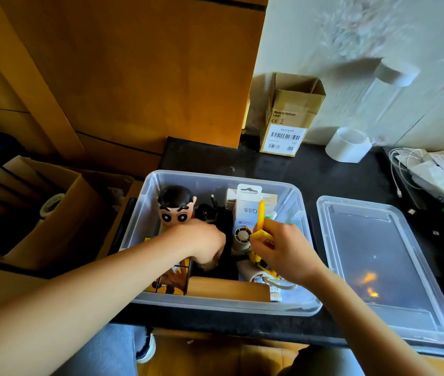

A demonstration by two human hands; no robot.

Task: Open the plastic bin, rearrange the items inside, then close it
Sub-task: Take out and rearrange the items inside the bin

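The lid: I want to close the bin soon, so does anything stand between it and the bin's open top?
Yes. Both hands are inside the bin: the left hand reaches among the items, and the right hand holds a yellow tool rising above the rim. The lid lies flat to the bin's right.
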